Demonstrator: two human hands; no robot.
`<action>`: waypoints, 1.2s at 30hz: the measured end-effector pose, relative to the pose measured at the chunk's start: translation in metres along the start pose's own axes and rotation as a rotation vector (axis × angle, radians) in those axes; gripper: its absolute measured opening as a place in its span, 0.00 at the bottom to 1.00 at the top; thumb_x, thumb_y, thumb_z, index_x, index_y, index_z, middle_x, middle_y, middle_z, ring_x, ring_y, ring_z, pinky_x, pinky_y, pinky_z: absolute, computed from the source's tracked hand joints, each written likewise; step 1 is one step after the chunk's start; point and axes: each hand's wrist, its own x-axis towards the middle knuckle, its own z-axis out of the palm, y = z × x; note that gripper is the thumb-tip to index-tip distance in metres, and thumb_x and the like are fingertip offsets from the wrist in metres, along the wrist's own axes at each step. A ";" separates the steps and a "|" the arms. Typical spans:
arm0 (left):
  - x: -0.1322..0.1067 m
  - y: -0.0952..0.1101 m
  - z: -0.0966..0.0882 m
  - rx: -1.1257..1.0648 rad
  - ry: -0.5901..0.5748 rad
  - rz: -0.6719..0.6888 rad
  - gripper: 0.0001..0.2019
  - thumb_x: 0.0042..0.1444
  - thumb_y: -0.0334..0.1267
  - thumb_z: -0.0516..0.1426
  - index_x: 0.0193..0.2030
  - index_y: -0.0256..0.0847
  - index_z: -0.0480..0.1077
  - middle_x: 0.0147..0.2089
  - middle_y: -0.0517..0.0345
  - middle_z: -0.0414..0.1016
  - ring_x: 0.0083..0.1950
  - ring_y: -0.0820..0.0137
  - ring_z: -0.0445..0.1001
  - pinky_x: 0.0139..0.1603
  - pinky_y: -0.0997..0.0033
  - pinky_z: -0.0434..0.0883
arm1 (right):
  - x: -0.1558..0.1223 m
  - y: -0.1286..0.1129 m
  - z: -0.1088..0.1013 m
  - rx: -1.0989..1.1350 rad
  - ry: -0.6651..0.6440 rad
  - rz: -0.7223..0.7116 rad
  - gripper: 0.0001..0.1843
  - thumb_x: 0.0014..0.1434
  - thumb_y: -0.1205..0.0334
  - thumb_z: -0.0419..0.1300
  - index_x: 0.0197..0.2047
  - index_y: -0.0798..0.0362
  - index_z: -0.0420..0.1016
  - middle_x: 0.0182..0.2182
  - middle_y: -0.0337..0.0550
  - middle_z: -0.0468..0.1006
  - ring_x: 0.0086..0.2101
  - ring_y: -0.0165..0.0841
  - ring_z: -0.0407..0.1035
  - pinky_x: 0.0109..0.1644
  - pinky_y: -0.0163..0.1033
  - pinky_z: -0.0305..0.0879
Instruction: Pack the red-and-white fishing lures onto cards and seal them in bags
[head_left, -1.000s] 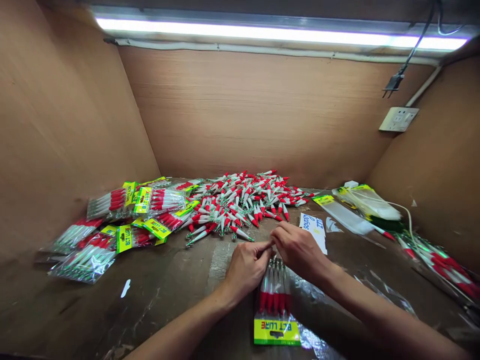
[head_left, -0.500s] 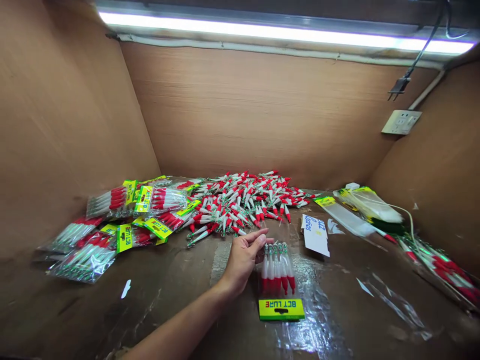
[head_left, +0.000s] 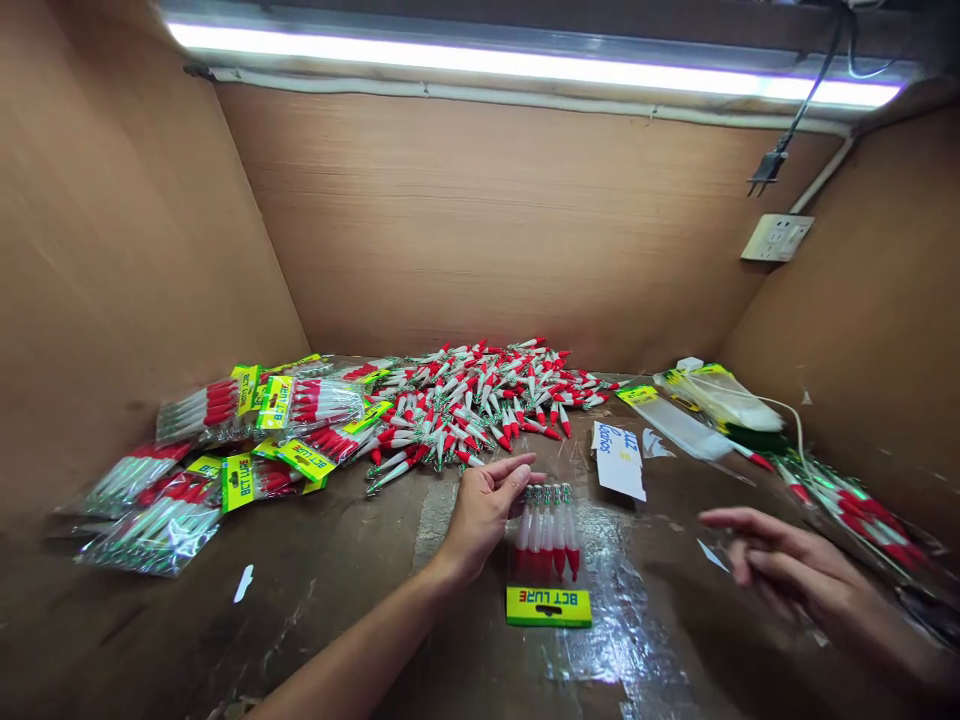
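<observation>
My left hand (head_left: pixel 484 515) pinches the far end of a clear packet of squid lures (head_left: pixel 547 530). Several white lures with red ends lie side by side in it, green hooks pointing away from me. Its yellow and green header (head_left: pixel 550 606) reads BCT LURE and faces me upside down. Off to the right is my right hand (head_left: pixel 799 570), above the table, index finger stretched out and the others loosely bent; I see nothing held in it. A white paper scrap (head_left: pixel 711 556) lies by its fingers.
Loose red and white lures (head_left: pixel 480 395) are heaped at the back. Filled packets (head_left: pixel 300 455) pile up on the left. Toward the right lie a handwritten card (head_left: pixel 619 465), empty header bags (head_left: pixel 724 405) and more lures (head_left: pixel 874 520). A plug (head_left: pixel 768 170) hangs above.
My right hand has come into view from the right. My left hand keeps its pinch on the packet. The whole view has shifted slightly.
</observation>
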 end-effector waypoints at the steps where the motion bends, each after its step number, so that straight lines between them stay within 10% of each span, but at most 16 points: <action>1: 0.001 -0.001 0.000 0.012 0.002 -0.002 0.29 0.54 0.53 0.67 0.57 0.35 0.77 0.46 0.41 0.83 0.39 0.63 0.79 0.37 0.69 0.73 | 0.010 -0.008 0.015 0.057 -0.099 0.014 0.27 0.59 0.40 0.60 0.52 0.49 0.80 0.25 0.45 0.75 0.19 0.32 0.61 0.21 0.38 0.58; 6: 0.001 -0.006 0.001 0.044 -0.031 -0.005 0.28 0.55 0.53 0.66 0.56 0.36 0.77 0.45 0.42 0.83 0.41 0.62 0.79 0.38 0.69 0.74 | 0.064 -0.045 0.100 0.165 -0.309 -0.143 0.29 0.56 0.41 0.67 0.55 0.50 0.79 0.43 0.49 0.81 0.38 0.39 0.72 0.40 0.41 0.69; 10: 0.002 -0.005 -0.003 0.044 -0.073 -0.034 0.29 0.55 0.54 0.66 0.58 0.36 0.76 0.46 0.41 0.83 0.46 0.59 0.80 0.42 0.65 0.75 | 0.080 -0.053 0.132 0.157 -0.367 -0.197 0.20 0.56 0.44 0.68 0.37 0.55 0.83 0.30 0.43 0.79 0.31 0.34 0.69 0.37 0.38 0.64; 14: 0.009 -0.007 -0.010 0.114 -0.143 -0.088 0.27 0.51 0.55 0.68 0.53 0.39 0.79 0.48 0.44 0.82 0.45 0.60 0.78 0.39 0.69 0.73 | 0.080 -0.045 0.136 0.174 -0.352 -0.161 0.20 0.56 0.44 0.67 0.33 0.55 0.81 0.25 0.39 0.76 0.27 0.31 0.64 0.33 0.36 0.59; 20: 0.015 -0.017 -0.014 0.388 -0.145 -0.037 0.20 0.52 0.54 0.66 0.34 0.34 0.82 0.25 0.56 0.76 0.23 0.73 0.65 0.26 0.75 0.59 | 0.079 -0.028 0.142 0.274 -0.455 -0.079 0.18 0.54 0.46 0.70 0.36 0.54 0.81 0.27 0.38 0.77 0.27 0.30 0.66 0.34 0.36 0.61; 36: 0.026 -0.014 -0.036 0.664 -0.343 0.157 0.10 0.56 0.44 0.63 0.39 0.43 0.84 0.37 0.51 0.84 0.38 0.61 0.78 0.43 0.69 0.70 | 0.086 -0.014 0.132 -0.077 -0.410 -0.437 0.08 0.63 0.58 0.63 0.39 0.52 0.81 0.34 0.41 0.81 0.36 0.35 0.73 0.42 0.38 0.66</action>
